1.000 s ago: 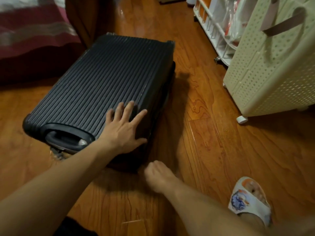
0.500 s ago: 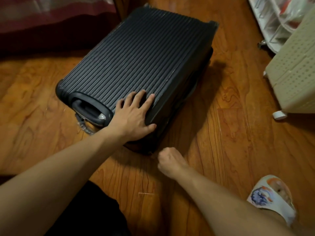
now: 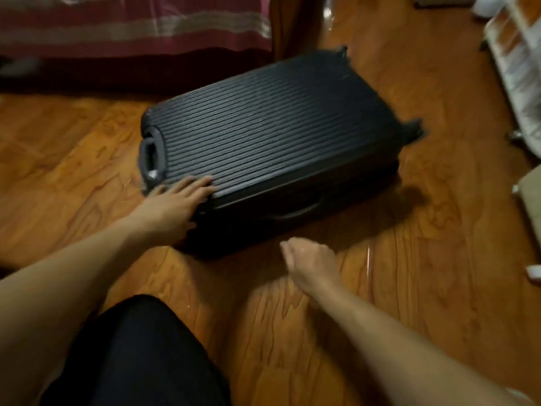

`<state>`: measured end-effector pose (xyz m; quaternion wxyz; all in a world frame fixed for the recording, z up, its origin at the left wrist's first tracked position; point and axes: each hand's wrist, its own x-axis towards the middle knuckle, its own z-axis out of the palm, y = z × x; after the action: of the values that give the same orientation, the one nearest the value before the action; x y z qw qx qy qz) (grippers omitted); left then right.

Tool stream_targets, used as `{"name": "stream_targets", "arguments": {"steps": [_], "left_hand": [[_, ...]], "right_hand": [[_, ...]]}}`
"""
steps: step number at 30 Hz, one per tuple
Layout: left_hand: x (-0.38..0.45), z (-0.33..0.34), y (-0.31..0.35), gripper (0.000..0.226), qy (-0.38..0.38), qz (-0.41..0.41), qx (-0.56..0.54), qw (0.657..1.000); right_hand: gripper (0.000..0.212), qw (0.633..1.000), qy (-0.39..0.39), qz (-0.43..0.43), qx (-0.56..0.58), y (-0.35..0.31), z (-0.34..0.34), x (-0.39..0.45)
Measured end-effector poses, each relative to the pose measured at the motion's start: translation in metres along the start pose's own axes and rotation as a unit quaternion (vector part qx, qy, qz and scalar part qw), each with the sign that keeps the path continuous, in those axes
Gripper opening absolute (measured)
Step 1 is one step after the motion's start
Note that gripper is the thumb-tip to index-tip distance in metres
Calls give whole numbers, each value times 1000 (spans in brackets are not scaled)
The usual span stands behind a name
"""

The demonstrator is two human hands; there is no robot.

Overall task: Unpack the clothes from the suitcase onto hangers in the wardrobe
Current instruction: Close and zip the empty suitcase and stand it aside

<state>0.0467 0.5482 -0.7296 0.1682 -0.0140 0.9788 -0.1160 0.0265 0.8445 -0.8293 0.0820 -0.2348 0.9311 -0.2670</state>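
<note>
Left hand (image 3: pixel 178 200) is laid flat, fingers straight, on the near corner of the closed ribbed black suitcase (image 3: pixel 269 145). Right hand (image 3: pixel 311 259) is held loosely curled, empty, above the wooden floor (image 3: pixel 424 273). Suitcase lies flat beside the bed (image 3: pixel 131 27).

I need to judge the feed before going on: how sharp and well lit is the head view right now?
Head view: motion blur smears the suitcase, worst at its far wheel end; both the left hand and right hand are soft. Warm, dim light; glare streaks on the floor; the suitcase's near side sits in deep shadow.
</note>
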Motion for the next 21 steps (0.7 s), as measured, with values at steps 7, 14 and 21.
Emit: {"name": "stream_targets", "arguments": {"steps": [7, 14, 21], "left_hand": [[31, -16, -28, 56, 21, -337, -134, 932], [74, -40, 117, 69, -6, -147, -232, 961], [66, -14, 51, 130, -114, -154, -141, 971]], "right_hand": [[35, 948, 292, 129, -14, 86, -105, 88], [47, 937, -99, 191, 274, 61, -28, 91], [50, 818, -330, 174, 437, 43, 28, 49]]}}
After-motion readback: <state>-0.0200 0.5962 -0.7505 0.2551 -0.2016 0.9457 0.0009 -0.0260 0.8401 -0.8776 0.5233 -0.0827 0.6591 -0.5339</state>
